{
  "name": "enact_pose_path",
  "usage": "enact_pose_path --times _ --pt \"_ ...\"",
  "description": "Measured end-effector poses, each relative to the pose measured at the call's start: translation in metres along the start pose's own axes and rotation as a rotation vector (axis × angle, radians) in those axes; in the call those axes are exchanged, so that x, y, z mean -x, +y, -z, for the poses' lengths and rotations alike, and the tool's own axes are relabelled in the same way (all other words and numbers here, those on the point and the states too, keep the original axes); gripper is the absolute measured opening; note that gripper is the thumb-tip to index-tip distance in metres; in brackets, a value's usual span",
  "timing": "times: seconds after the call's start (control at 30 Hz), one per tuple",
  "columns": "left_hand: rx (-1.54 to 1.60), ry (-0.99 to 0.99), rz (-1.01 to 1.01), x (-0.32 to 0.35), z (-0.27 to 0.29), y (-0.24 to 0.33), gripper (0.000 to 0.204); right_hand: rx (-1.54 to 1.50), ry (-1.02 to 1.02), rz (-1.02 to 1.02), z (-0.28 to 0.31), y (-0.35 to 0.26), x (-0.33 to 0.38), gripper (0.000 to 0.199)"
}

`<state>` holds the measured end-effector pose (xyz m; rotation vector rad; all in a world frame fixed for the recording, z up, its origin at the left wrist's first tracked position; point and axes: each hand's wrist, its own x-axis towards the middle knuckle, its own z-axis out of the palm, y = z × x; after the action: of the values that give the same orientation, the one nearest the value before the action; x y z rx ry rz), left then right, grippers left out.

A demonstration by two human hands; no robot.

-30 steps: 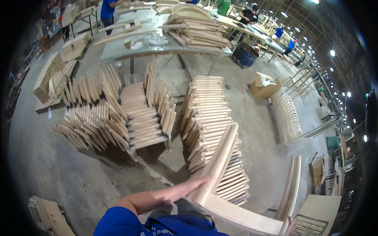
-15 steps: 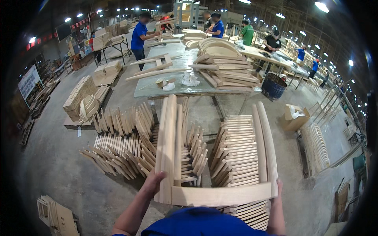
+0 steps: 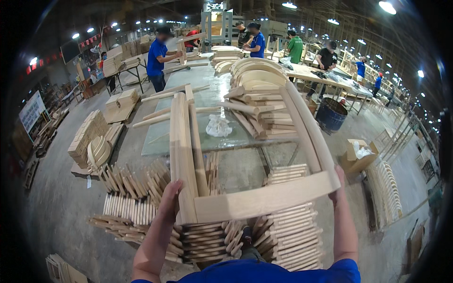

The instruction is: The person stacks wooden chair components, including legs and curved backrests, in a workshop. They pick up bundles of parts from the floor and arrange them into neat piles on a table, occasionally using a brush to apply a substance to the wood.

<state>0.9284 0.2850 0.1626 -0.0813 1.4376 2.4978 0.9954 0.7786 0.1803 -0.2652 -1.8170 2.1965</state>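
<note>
A pale wooden chair frame [image 3: 264,203] is held up in front of me, its long legs pointing away and its broad curved rail toward me. My left hand [image 3: 171,194] grips its left near corner, fingers mostly hidden behind the wood. At the right end of the rail, my right hand [image 3: 337,185] closes round the corner. The far ends of the legs overlap the view of a work table [image 3: 204,92] with a shiny cover. On it lie a crumpled white plastic bag [image 3: 219,126], an H-shaped wooden frame [image 3: 163,115] and stacked wooden frames [image 3: 273,123].
Below are stacked wooden frames on the left [image 3: 130,207] and right [image 3: 295,236]. A blue drum [image 3: 331,115] and a cardboard box [image 3: 357,155] stand to the right. Board stacks [image 3: 87,137] sit at left. A co-worker in blue [image 3: 156,59] stands at the table's far left.
I have moved forward, closer to the table. The chair frame has risen and gone farther out, so its legs now overlap the table. My foot now shows between the floor stacks.
</note>
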Motion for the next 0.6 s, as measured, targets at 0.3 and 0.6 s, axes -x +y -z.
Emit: enact_pose_path --times 0.3,0.6 --pt "-0.037 -0.146 0.015 -0.265 -0.170 0.064 0.061 -0.056 0.005 -0.062 0.017 -0.081 -0.305 0.062" --pt "-0.222 -0.131 0.011 -0.459 -0.286 0.117 0.058 0.017 -0.125 -0.100 0.041 -0.142 -0.517 0.065"
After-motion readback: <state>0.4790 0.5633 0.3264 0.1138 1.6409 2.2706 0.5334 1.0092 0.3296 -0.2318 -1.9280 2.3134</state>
